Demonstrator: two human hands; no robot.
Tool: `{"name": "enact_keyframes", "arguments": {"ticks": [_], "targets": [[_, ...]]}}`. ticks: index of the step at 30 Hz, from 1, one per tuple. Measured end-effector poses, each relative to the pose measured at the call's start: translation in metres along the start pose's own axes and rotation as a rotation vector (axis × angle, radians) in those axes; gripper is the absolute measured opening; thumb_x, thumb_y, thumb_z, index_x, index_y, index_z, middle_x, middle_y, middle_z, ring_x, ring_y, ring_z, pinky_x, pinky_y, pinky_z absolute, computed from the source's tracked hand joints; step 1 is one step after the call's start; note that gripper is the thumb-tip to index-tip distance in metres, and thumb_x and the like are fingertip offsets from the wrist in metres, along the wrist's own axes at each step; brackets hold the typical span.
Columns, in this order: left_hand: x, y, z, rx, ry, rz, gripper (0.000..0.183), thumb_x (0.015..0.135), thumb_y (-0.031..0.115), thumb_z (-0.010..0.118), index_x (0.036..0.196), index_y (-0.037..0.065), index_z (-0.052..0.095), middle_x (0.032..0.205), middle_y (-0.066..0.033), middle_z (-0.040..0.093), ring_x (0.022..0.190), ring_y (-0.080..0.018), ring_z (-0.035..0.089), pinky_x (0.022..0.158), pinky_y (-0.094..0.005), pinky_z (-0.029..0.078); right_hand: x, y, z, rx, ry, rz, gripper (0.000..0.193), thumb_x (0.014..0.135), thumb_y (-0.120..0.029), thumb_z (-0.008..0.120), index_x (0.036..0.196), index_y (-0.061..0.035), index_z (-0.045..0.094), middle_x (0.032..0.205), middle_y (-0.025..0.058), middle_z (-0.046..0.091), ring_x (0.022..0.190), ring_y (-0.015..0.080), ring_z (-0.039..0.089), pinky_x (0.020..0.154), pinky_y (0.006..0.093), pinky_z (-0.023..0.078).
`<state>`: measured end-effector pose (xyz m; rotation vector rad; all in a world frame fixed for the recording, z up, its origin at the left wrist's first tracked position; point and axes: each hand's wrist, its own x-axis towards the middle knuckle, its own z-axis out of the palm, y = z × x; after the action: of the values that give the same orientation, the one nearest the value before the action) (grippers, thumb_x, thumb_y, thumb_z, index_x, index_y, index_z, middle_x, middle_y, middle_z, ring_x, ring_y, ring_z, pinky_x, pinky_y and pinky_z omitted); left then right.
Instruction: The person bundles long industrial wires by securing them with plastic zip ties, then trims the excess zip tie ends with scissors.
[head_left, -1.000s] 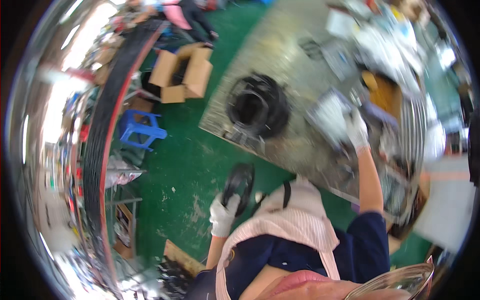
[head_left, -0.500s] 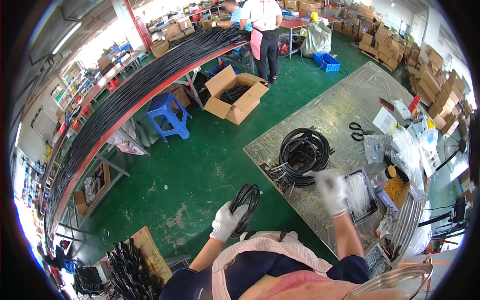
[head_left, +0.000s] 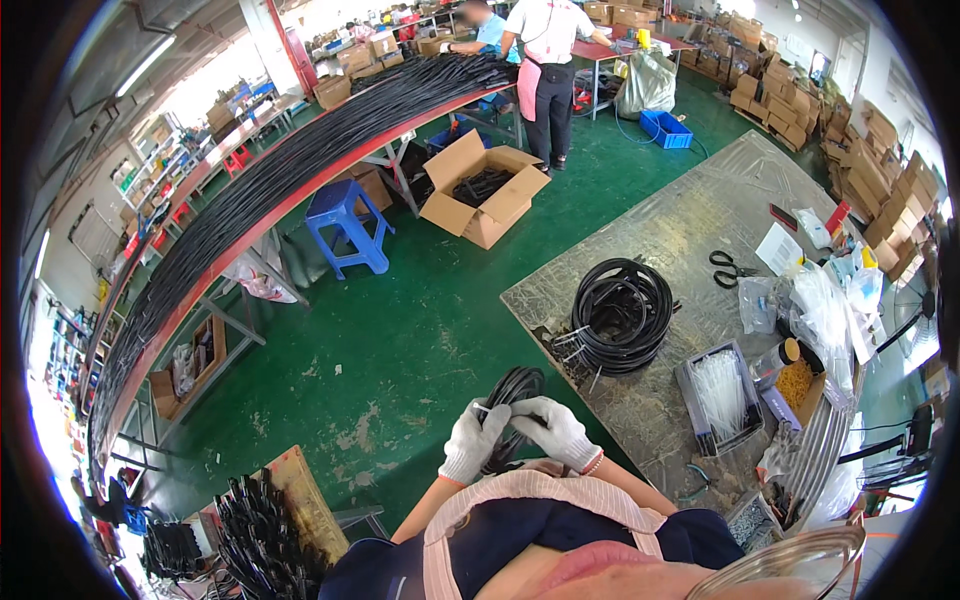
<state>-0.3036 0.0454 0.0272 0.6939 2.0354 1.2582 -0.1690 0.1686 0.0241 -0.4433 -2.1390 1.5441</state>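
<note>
In front of my chest, my left hand (head_left: 472,440), in a white glove, is closed around a small coil of black cable (head_left: 522,384). My right hand (head_left: 556,432), gloved too, has its fingers closed on the coil's right side. A short white strip (head_left: 482,407), perhaps the end of a cable tie, pokes out by the left fingertips. On the metal-topped table to the right lies a larger stack of coiled black cables (head_left: 655,310), with several whitish ends at its left. Nearer me stands a grey box (head_left: 684,385) of white cable ties (head_left: 718,388).
Black-handled scissors (head_left: 724,270), plastic bags (head_left: 825,300) and a jar (head_left: 775,360) lie on the table (head_left: 700,220). Across the green floor are a blue stool (head_left: 345,225), an open carton (head_left: 480,215) and a long bench of black cables (head_left: 300,145). Two people work beyond.
My right hand has come left from the table beside the cable-tie box to the small coil. My left hand has shifted slightly right with the coil.
</note>
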Motion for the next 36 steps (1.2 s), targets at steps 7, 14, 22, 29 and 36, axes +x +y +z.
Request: {"name": "enact_keyframes", "arguments": {"ticks": [7, 14, 22, 29, 36], "targets": [[-0.005, 0.001, -0.003, 0.166, -0.045, 0.031, 0.047, 0.087, 0.046, 0.069, 0.106, 0.003, 0.063, 0.079, -0.0097, 0.068, 0.072, -0.0212, 0.066, 0.067, -0.0352, 0.051, -0.014, -0.011, -0.007, 0.317, -0.152, 0.426, 0.029, 0.091, -0.019, 0.068, 0.112, 0.0007, 0.067, 0.083, 0.0029, 0.066, 0.071, 0.0083, 0.060, 0.063, 0.0251, 0.049], [-0.010, -0.015, 0.001, -0.225, -0.030, 0.038, 0.061, 0.086, 0.028, 0.074, 0.131, -0.003, 0.048, 0.106, -0.0134, 0.069, 0.092, -0.0215, 0.066, 0.081, -0.0367, 0.053, -0.054, 0.014, -0.005, 0.401, -0.135, 0.558, 0.025, 0.088, -0.018, 0.069, 0.106, -0.0003, 0.070, 0.080, 0.0007, 0.065, 0.068, 0.0085, 0.058, 0.060, 0.0250, 0.047], [-0.013, 0.048, 0.001, 0.105, -0.082, 0.212, 0.084, 0.087, 0.035, 0.072, 0.148, -0.004, 0.030, 0.133, -0.0222, 0.055, 0.114, -0.0245, 0.058, 0.096, -0.0338, 0.047, -0.019, 0.015, 0.008, 0.728, 0.053, 0.392, 0.022, 0.091, -0.009, 0.057, 0.109, 0.0003, 0.065, 0.088, 0.0012, 0.066, 0.074, 0.0088, 0.061, 0.064, 0.0265, 0.052], [-0.012, 0.066, 0.005, -0.276, -0.109, 0.094, 0.075, 0.087, 0.023, 0.070, 0.147, -0.002, 0.033, 0.108, -0.0079, 0.063, 0.079, -0.0095, 0.056, 0.070, -0.0244, 0.049, -0.015, -0.016, -0.003, 0.948, 0.127, 0.560, 0.020, 0.091, -0.013, 0.064, 0.110, -0.0051, 0.065, 0.082, -0.0009, 0.065, 0.066, 0.0073, 0.058, 0.058, 0.0218, 0.047], [-0.022, 0.071, 0.000, -0.171, -0.295, 0.068, 0.062, 0.088, 0.022, 0.070, 0.139, -0.001, 0.043, 0.104, -0.0054, 0.063, 0.080, -0.0089, 0.056, 0.070, -0.0243, 0.048, -0.025, -0.014, -0.002, 1.036, 0.173, 0.551, 0.012, 0.093, -0.016, 0.065, 0.096, -0.0050, 0.062, 0.080, 0.0003, 0.064, 0.064, 0.0086, 0.059, 0.054, 0.0229, 0.049]]}}
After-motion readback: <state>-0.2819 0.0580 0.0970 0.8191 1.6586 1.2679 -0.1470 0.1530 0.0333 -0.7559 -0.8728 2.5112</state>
